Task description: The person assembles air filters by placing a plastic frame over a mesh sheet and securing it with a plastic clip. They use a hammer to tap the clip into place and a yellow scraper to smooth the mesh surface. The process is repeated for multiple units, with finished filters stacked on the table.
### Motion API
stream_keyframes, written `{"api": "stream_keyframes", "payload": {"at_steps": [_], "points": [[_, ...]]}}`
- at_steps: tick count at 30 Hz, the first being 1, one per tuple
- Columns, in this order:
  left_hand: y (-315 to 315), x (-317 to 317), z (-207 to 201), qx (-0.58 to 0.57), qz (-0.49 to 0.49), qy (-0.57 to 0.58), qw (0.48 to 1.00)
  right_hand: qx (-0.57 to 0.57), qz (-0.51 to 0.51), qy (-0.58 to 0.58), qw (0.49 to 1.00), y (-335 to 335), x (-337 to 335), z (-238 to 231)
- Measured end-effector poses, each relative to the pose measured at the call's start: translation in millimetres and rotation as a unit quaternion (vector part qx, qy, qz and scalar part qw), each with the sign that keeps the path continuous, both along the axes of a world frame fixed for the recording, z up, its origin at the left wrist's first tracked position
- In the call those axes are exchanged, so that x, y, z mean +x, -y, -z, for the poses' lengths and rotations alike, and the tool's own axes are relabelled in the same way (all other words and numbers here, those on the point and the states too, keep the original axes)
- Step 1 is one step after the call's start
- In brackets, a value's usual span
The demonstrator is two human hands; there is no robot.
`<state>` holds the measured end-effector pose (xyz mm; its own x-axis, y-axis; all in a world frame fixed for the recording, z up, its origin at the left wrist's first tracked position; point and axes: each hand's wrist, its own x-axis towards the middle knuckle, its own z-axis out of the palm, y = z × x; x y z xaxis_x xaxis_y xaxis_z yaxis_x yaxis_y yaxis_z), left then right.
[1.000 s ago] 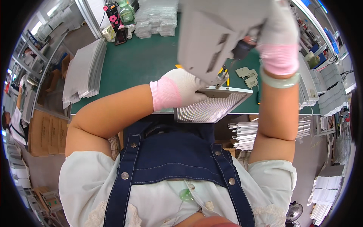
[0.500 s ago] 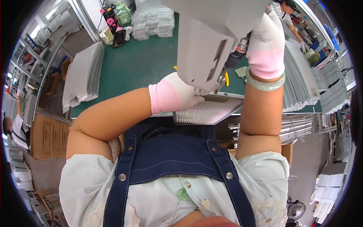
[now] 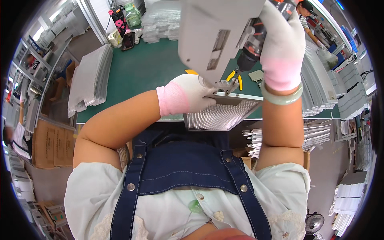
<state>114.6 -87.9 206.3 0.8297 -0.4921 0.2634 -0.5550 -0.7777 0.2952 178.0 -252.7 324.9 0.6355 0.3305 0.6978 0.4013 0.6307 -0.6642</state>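
Hands, 2, both in white knit gloves with pink cuffs.
Left hand (image 3: 196, 94): closed on the upper left part of a framed mesh panel (image 3: 220, 116); some fingers hidden from view.
Right hand (image 3: 282, 44): raised, wrapped around the grip of a power screwdriver (image 3: 251, 52), grey, black and orange, bit pointing down. Pale green bangle (image 3: 283, 97), 1, on the wrist below the cuff.
Mesh panel, 1: silvery mesh in a pale metal frame, tilted at the bench's near edge, from the left hand's fingers to below the right hand.
Machine housing (image 3: 216, 36), 1: light grey, between the hands, its lower end just above the panel's upper edge. A small metal guide (image 3: 229, 86) sits there, with the bit running down to it; whether the tip touches the frame cannot be told.
Bench (image 3: 140, 68): green top, beyond the left hand.
Pliers (image 3: 240, 82), yellow-handled, and a beige plastic part (image 3: 256, 75): between the hands, toward the right.
Stack of mesh sheets (image 3: 92, 78): left of the left hand.
Pile of clear wrapping (image 3: 162, 20), dark phone (image 3: 128, 41), green jug (image 3: 132, 16): beyond the left hand.
Stack of panels (image 3: 318, 84): right of the right wrist.
Co-worker (image 3: 306, 24), 1: past the right hand.
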Motion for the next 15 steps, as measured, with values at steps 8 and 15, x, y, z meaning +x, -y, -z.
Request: {"api": "stream_keyframes", "payload": {"at_steps": [8,15], "points": [[-105.4,-76.3,-9.6,-0.209,-0.134,-0.028,0.968,-0.058,0.096,0.087,0.990,66.0,93.6,-73.3],[-182.8,-191.9,17.4,-0.483,-0.330,-0.069,0.808,-0.292,0.609,0.354,0.647,56.0,99.9,39.2]]}}
